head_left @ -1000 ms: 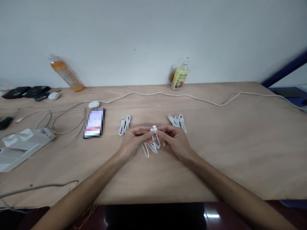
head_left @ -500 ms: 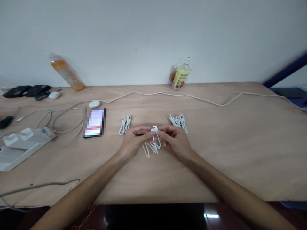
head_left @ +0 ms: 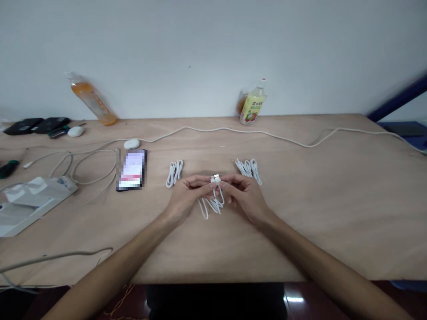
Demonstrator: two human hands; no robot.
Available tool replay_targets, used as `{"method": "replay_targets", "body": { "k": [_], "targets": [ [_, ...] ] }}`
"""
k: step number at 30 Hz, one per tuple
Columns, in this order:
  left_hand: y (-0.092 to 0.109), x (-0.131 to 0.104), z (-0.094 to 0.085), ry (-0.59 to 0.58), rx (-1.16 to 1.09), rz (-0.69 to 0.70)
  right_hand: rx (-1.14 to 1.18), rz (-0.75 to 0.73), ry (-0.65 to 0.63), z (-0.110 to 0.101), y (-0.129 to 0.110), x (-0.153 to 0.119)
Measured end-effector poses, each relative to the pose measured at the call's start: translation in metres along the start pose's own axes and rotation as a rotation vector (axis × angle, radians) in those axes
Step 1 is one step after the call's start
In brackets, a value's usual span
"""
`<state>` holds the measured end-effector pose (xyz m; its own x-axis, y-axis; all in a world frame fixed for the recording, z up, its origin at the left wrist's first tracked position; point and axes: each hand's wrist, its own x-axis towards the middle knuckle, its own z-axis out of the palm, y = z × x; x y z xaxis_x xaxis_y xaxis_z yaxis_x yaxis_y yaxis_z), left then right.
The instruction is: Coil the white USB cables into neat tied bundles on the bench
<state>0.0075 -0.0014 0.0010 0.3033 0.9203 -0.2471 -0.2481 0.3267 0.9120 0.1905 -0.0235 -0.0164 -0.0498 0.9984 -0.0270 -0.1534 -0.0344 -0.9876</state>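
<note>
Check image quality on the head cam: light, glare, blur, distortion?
Head view: dim, fairly even light on the wall; soft shadow by the right hand; bright glare patch on the floor; phone screen pixelated; table grain looks smeared; wide-angle stretch towards the sides; held connectors small, fine detail unclear.

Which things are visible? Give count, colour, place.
held cable: 1, white, centre
cable groups: 2, white, centre
phone: 1, dark, left
bottles: 2, orange and yellow, back
round item: 1, brown, back
rounded cases: 2, white, left
flat boxes: 2, black, left
small items: 2, green, left
power strip: 1, white, left
loose cables: several, white, left, back
table: 1, tan, centre
wall: 1, grey, back
frame: 1, blue, right
wires: some, yellow, below
floor: 1, red, below
left hand: 1, centre
right hand: 1, centre
forearms: 2, bottom
</note>
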Motion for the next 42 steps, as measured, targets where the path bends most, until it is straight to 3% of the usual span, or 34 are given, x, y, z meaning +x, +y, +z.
{"method": "replay_targets", "body": {
  "k": [42],
  "targets": [
    [-0.0007, -0.0001, -0.0008, 0.003, 0.070, 0.020, 0.046, 0.037, -0.028, 0.0059, -0.0054, -0.0021]
  ]
}}
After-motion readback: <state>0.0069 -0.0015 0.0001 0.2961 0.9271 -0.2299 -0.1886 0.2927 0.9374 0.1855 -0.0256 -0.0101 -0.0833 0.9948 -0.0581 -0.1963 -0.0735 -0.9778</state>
